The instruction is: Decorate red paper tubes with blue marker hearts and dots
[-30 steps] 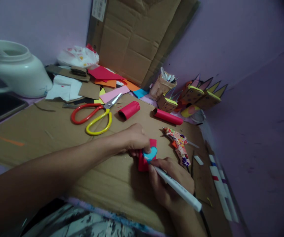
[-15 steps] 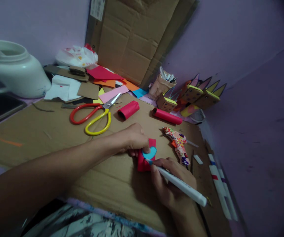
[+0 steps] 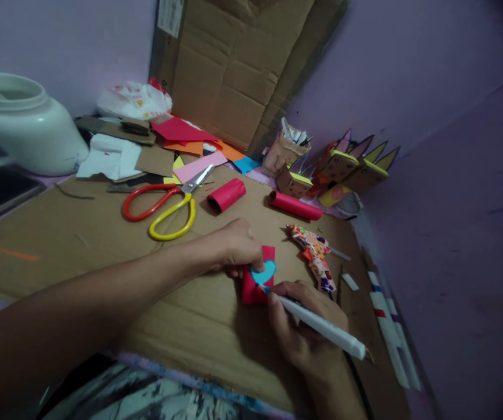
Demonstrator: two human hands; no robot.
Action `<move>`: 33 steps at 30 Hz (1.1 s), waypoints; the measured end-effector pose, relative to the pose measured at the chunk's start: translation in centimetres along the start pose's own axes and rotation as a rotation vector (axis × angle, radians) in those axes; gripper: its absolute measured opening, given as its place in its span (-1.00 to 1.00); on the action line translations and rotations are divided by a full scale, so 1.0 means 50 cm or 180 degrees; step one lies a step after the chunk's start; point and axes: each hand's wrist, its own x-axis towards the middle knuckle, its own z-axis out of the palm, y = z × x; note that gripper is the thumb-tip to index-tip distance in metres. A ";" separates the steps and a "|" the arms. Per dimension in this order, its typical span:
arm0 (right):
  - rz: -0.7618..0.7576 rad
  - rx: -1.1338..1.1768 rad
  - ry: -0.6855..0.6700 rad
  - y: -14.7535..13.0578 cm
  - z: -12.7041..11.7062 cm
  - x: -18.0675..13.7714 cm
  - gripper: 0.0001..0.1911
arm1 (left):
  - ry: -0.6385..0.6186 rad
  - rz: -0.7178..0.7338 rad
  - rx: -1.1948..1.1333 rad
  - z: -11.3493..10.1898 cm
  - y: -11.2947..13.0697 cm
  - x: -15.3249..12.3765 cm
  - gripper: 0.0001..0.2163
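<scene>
My left hand (image 3: 239, 248) is closed, its fingers pressing a small blue paper disc (image 3: 264, 272) onto a red paper piece (image 3: 254, 286) that lies on the brown cardboard sheet (image 3: 102, 245). My right hand (image 3: 306, 326) grips a white marker (image 3: 321, 326), and the marker's tip touches the lower edge of the blue disc. A flower-patterned glue gun (image 3: 316, 256) lies just right of the red piece.
Red-and-yellow scissors (image 3: 164, 207) and two red paper rolls (image 3: 227, 194) (image 3: 295, 205) lie further back. Coloured paper scraps (image 3: 190, 146), a white jug (image 3: 24, 125), a leaning cardboard box (image 3: 234, 70) and paper-eared boxes (image 3: 351, 166) crowd the back. Striped strips (image 3: 386, 332) lie at the right.
The marker has tilted lower, with its tip sliding a little down and left along the blue disc's edge. My left hand stays pressed on the disc.
</scene>
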 end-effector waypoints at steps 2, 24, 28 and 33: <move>0.0005 -0.0009 0.0000 -0.001 -0.001 0.002 -0.90 | -0.0003 0.0016 0.0000 0.000 -0.001 0.000 -0.86; 0.0310 0.0351 0.0045 0.001 -0.005 0.006 -0.88 | 0.0049 -0.0078 0.0090 0.001 0.006 -0.003 -0.89; 0.0807 0.0727 0.0248 0.006 -0.011 0.000 -0.88 | 0.0066 -0.0076 0.0006 0.001 0.008 -0.004 -0.91; 0.1114 0.0837 0.0397 0.011 -0.013 -0.014 -0.89 | 0.0025 -0.0095 -0.0043 0.001 0.008 -0.002 -0.94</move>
